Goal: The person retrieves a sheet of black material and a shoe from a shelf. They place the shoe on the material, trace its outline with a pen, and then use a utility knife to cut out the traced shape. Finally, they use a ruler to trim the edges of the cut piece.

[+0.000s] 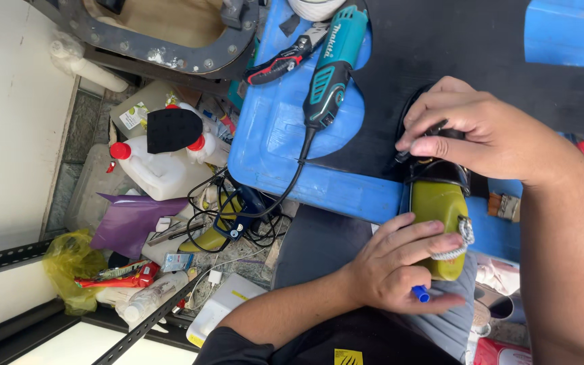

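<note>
Fingers of the left hand (400, 267) curl closed around an olive-green power tool (441, 216) and a blue pen (420, 293), steadying the tool on the blue plastic bench (272, 135), while the right hand (481, 135) pinches its black rear end.

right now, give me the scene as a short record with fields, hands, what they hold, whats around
left hand: grips the olive-green power tool, with a blue-capped marker under its fingers
right hand: pinches a dark part at the tool's black end
surface: blue plastic board with a black mat on it
nearby: teal grinder with black cord, red-handled pliers
floor: white jugs with red caps, purple sheet, yellow bag
</note>
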